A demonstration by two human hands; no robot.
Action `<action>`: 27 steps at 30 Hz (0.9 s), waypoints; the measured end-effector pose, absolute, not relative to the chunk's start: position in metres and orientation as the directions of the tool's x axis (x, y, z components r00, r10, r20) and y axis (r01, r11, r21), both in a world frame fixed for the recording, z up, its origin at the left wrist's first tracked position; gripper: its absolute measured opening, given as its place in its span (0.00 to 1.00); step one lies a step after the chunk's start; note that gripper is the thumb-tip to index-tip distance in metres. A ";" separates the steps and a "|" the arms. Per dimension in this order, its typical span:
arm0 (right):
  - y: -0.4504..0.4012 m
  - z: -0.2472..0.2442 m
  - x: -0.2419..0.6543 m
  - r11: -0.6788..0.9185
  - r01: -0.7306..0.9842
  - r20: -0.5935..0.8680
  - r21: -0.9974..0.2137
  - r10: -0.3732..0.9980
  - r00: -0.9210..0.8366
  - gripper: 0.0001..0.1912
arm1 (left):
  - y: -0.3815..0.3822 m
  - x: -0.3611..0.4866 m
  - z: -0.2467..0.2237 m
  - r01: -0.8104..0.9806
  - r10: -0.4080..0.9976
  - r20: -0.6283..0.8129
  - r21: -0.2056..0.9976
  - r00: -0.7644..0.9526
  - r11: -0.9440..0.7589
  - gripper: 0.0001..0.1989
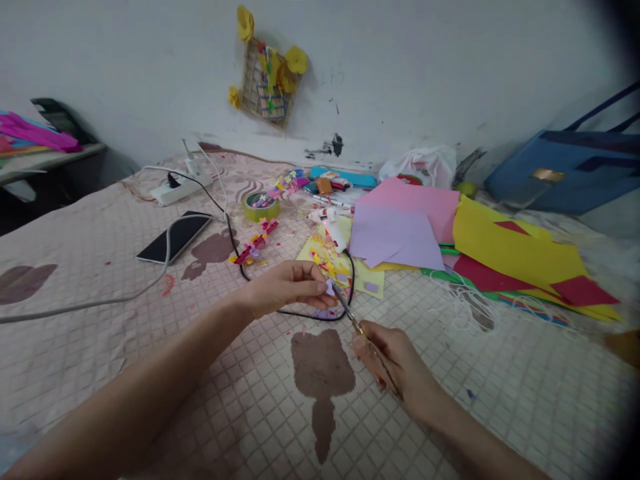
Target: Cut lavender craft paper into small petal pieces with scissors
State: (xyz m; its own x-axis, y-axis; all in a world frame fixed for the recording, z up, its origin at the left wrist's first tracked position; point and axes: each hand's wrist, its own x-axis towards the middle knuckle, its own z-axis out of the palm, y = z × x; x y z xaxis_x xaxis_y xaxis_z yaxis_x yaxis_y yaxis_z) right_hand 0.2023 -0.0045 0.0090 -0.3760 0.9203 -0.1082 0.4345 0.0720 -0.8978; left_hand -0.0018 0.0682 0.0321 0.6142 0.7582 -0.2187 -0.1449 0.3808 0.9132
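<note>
Lilac paper piece: at the fingertips of the left hand, beside the blades of the scissors.
Left grip: thumb and fingers pinch the piece.
Right grip: the right hand curls its fingers around the scissors' handles.
Glue gun: beyond the left fingertips.
Lilac sheet: beyond the right fingers.

Two hands, one pair scissors, one phone, one tape roll.

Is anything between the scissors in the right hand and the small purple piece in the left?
Nothing visible: the scissors in the right hand reach right up to the purple piece in the left hand. The black cord passes behind the scissors.
</note>
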 end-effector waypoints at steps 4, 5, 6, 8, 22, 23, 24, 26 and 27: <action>-0.006 0.011 0.205 0.077 0.468 -0.126 -0.880 0.913 -0.387 0.23 | 0.070 -0.005 0.033 -0.132 0.729 -0.223 0.909 0.647 0.395 0.06; -0.006 0.011 0.205 0.080 0.474 -0.129 -0.877 0.911 -0.392 0.22 | 0.071 -0.006 0.033 -0.126 0.724 -0.218 0.913 0.655 0.389 0.06; -0.006 0.011 0.206 0.082 0.477 -0.133 -0.875 0.907 -0.400 0.22 | 0.071 -0.007 0.034 -0.120 0.717 -0.211 0.917 0.664 0.381 0.06; -0.006 0.012 0.206 0.079 0.481 -0.146 -0.873 0.899 -0.413 0.22 | 0.072 -0.008 0.034 -0.110 0.703 -0.198 0.924 0.683 0.367 0.06; -0.004 0.009 0.215 -0.045 0.371 -0.245 -0.928 0.824 -0.511 0.22 | 0.074 -0.015 0.032 -0.053 0.650 -0.170 0.949 0.741 0.309 0.06; -0.005 0.010 0.216 -0.084 0.341 -0.268 -0.936 0.799 -0.538 0.23 | 0.074 -0.014 0.032 -0.057 0.648 -0.169 0.948 0.743 0.312 0.06; -0.005 0.011 0.217 -0.108 0.320 -0.280 -0.941 0.780 -0.560 0.23 | 0.074 -0.014 0.032 -0.063 0.645 -0.166 0.947 0.746 0.316 0.06; -0.005 0.013 0.218 -0.107 0.308 -0.277 -0.945 0.763 -0.584 0.23 | 0.073 -0.013 0.032 -0.072 0.635 -0.165 0.941 0.755 0.330 0.06; -0.004 0.014 0.219 -0.093 0.314 -0.270 -0.945 0.764 -0.586 0.24 | 0.073 -0.013 0.031 -0.073 0.630 -0.169 0.938 0.758 0.340 0.06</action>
